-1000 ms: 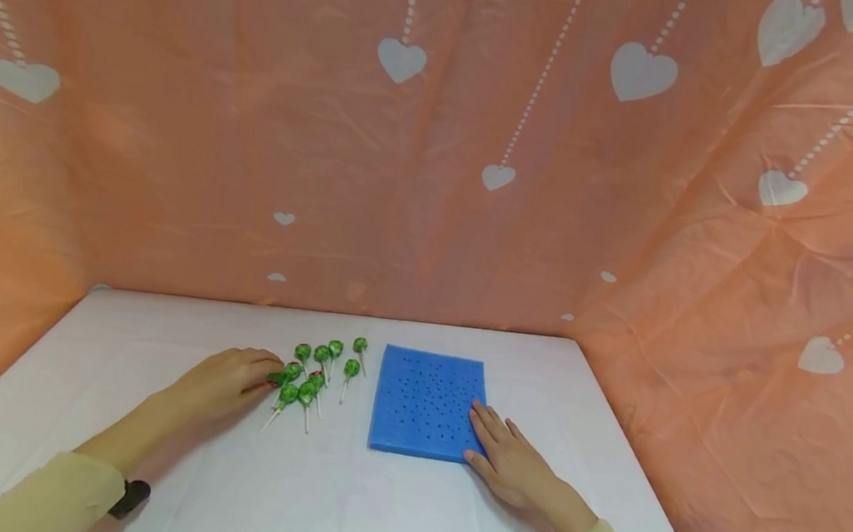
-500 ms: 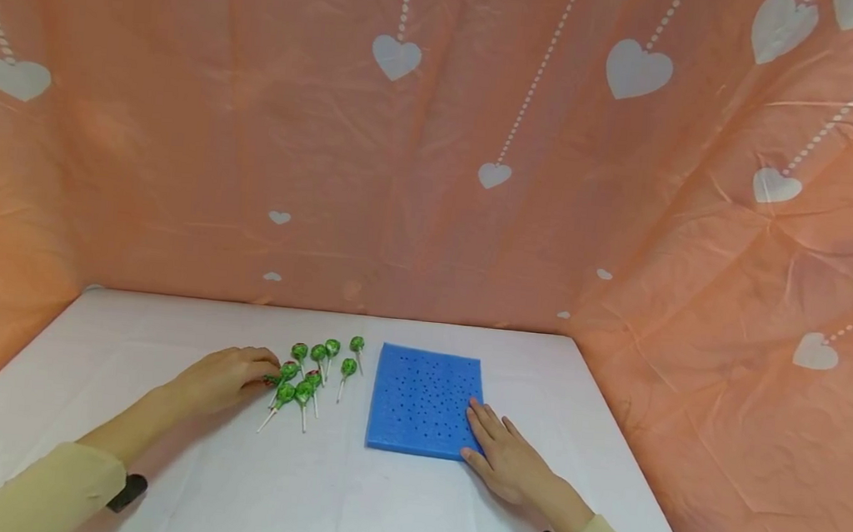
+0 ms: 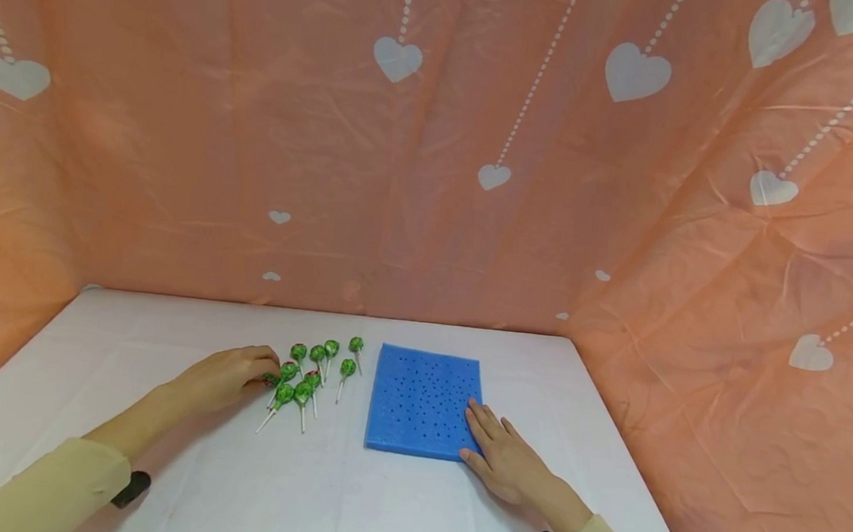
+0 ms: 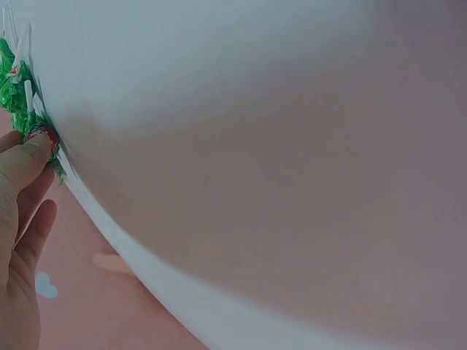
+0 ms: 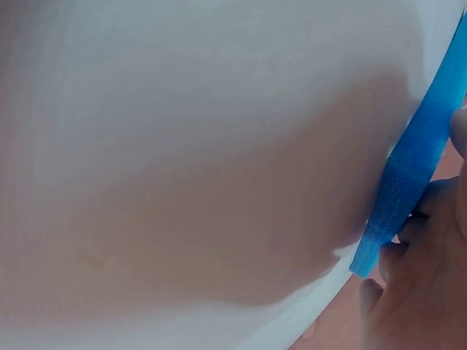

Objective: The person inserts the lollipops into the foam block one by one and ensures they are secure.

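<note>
My left hand [image 3: 225,377] is at the left side of a loose group of green-wrapped lollipops. Thumb and fingers pinch the wrapped head of one lollipop [image 4: 42,138], red and green, as the left wrist view shows. Right against it lie other lollipops, such as one [image 3: 284,393] with its white stick pointing toward me. A blue foam board [image 3: 397,442] dotted with small holes lies flat to the right. Across its right edge rests my right hand [image 3: 512,465], fingers straight, thumb at the near corner. The right wrist view shows the board's blue side [image 5: 408,171] by the fingers.
Two lollipops lie a little apart from the group, one farther back [image 3: 356,345] and one nearer [image 3: 347,368], both left of the board. Everything lies on a white table [image 3: 288,497]. An orange cloth [image 3: 428,241] with white hearts hangs around the table's back and sides.
The view shifts slightly. Both hands keep their places, and the lollipops and board stay where they were.
</note>
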Demonstrator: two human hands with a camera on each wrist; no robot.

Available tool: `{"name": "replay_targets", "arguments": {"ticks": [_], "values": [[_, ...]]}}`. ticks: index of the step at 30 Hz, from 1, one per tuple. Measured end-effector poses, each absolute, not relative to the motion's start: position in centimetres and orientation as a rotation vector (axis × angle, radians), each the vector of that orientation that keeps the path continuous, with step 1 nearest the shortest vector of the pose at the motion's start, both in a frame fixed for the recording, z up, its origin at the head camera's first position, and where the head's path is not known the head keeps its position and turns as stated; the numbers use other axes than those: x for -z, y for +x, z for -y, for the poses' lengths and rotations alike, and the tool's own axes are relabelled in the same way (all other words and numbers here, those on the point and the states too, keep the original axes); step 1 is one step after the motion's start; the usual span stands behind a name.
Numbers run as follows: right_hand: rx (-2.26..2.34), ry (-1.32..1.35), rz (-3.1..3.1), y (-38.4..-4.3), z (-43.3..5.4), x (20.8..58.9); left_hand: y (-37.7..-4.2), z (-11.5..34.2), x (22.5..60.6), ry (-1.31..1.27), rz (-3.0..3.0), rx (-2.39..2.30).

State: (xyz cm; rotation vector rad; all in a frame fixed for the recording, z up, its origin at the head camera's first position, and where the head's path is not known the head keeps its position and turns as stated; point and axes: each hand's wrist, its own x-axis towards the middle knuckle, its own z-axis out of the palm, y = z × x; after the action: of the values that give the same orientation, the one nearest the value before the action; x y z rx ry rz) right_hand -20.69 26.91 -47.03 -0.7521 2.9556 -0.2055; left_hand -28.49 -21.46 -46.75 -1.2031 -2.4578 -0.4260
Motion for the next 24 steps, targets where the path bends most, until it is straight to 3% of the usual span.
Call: {"name": "replay_targets", "arguments": {"ticks": [24], "values": [[0.212, -0.736, -2.95, -20.64, -26.79, 46.96, -27.96, 21.48, 47.03, -1.054, 2.481, 0.514]]}}
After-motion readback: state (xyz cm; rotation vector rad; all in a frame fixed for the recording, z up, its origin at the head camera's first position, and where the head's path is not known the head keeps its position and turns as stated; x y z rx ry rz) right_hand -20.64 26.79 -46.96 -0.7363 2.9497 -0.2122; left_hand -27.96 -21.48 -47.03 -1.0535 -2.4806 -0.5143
